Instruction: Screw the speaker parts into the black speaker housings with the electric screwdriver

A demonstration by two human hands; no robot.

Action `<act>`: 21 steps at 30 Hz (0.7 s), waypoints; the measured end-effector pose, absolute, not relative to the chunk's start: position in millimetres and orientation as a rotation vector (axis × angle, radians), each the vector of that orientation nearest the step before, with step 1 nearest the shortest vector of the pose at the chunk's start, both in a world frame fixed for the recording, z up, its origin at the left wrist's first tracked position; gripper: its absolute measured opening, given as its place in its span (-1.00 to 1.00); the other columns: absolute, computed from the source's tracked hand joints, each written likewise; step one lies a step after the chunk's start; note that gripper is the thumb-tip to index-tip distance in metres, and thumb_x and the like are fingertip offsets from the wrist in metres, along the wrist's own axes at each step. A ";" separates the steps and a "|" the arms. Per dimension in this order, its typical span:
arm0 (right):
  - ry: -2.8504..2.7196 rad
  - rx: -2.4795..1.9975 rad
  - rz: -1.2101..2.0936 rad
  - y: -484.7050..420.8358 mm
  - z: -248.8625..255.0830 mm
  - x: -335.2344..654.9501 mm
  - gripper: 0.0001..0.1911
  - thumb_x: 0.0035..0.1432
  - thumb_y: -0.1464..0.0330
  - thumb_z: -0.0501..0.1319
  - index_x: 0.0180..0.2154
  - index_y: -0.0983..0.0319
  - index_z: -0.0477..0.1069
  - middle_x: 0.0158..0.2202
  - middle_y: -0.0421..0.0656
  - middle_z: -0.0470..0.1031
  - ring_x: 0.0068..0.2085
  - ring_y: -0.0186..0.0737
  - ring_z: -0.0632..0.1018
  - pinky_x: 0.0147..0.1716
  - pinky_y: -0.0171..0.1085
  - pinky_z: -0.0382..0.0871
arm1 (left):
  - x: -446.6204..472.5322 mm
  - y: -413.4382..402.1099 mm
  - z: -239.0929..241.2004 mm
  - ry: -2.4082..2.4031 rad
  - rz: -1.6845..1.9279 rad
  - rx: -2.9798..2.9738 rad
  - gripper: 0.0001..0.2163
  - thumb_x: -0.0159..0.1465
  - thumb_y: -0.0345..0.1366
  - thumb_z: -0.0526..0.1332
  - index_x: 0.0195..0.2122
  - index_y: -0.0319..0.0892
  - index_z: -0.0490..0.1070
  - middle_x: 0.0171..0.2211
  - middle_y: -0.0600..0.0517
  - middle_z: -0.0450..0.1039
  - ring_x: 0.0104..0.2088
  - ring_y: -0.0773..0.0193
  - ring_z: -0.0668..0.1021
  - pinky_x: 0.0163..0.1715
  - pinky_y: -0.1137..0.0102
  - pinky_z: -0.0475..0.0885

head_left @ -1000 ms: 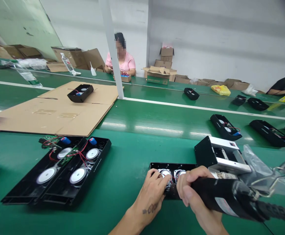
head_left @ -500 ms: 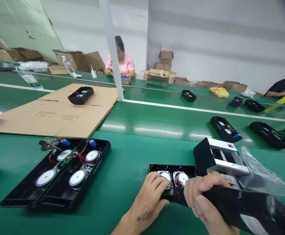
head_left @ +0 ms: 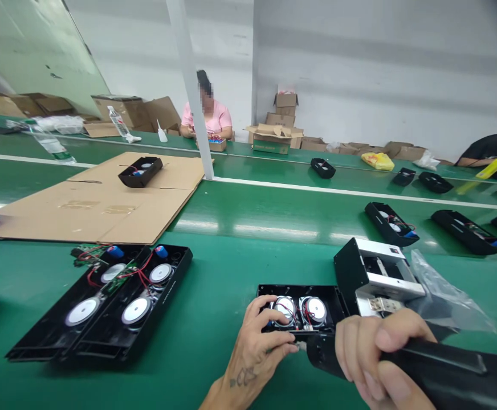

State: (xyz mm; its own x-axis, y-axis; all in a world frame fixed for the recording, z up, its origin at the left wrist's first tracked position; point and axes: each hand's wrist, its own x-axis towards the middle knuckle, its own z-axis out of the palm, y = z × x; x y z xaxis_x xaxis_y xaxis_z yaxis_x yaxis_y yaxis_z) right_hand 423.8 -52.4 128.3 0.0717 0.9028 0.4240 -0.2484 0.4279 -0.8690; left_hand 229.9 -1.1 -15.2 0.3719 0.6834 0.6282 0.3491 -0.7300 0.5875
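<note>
- The left hand [head_left: 252,354] is curled around the near edge of an open black speaker housing [head_left: 300,293], holding it in a narrow grip, with the thumb over the housing's left end and the fingers under its front wall.
- Two round speaker drivers [head_left: 285,309] are seated side by side in the housing, just beyond the left hand's fingers, with red wires running between them.
- The right hand [head_left: 370,356] is closed firmly around the black barrel of an electric screwdriver [head_left: 440,370].
- The screwdriver's nose is held just beside the left hand's fingers, at the housing's near edge; whether the two touch cannot be told.
- A box-shaped black and silver metal unit [head_left: 377,276] stands tilted just beyond the housing's right end, with a clear plastic bag [head_left: 445,293] beside it.
- All of this is laid on a green workbench [head_left: 227,378].
- Two more black speaker housings [head_left: 98,304] lie side by side to the left, well apart from the hands, with a circuit board [head_left: 114,285] on top.
- A co-worker in a pink shirt [head_left: 208,119] is seated at the far bench.
</note>
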 end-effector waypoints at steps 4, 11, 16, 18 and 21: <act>-1.159 -0.751 0.959 -50.0 120.6 419.2 -0.94 0.48 0.25 0.27 -0.12 0.01 0.40 -0.55 -0.33 0.32 -0.55 -0.26 0.37 -0.49 -0.22 0.28 | 230.8 2.0 -20.3 1.073 1.220 2.381 -0.56 0.16 -0.15 0.65 0.01 -0.06 0.60 0.17 -0.17 0.52 0.39 -0.36 0.40 0.22 -0.38 0.52; -1.126 -0.790 0.970 -38.3 104.5 409.2 -0.90 0.49 0.26 0.26 -0.13 0.04 0.36 -0.53 -0.37 0.29 -0.53 -0.31 0.32 -0.46 -0.25 0.19 | 236.3 10.7 -24.7 1.177 0.820 2.561 -0.57 0.01 -0.39 0.69 -0.20 -0.14 0.53 0.55 -0.15 0.16 0.60 -0.47 -0.03 0.44 -0.54 0.12; -1.099 -0.816 0.987 -33.3 99.4 401.2 -0.86 0.48 0.22 0.28 -0.15 0.04 0.34 -0.53 -0.37 0.27 -0.54 -0.30 0.28 -0.47 -0.23 0.15 | 239.3 13.3 -42.8 1.116 0.889 2.492 -0.69 0.07 -0.55 0.57 -0.28 -0.14 0.53 0.52 -0.12 0.23 0.59 -0.37 0.06 0.42 -0.48 0.20; -1.100 -0.822 0.985 -32.2 97.6 399.3 -0.84 0.46 0.21 0.30 -0.16 0.04 0.34 -0.52 -0.37 0.24 -0.54 -0.30 0.26 -0.48 -0.23 0.15 | 238.7 14.0 -47.5 1.099 0.888 2.495 -0.72 0.09 -0.55 0.55 -0.28 -0.14 0.54 0.52 -0.12 0.25 0.59 -0.36 0.07 0.43 -0.49 0.18; -1.108 -0.829 0.990 -30.8 94.2 397.7 -0.84 0.46 0.20 0.31 -0.15 0.04 0.35 -0.51 -0.38 0.22 -0.54 -0.32 0.22 -0.47 -0.24 0.13 | 237.5 14.2 -48.4 1.085 0.866 2.479 -0.73 0.10 -0.56 0.52 -0.27 -0.12 0.55 0.47 -0.09 0.33 0.59 -0.32 0.09 0.45 -0.47 0.14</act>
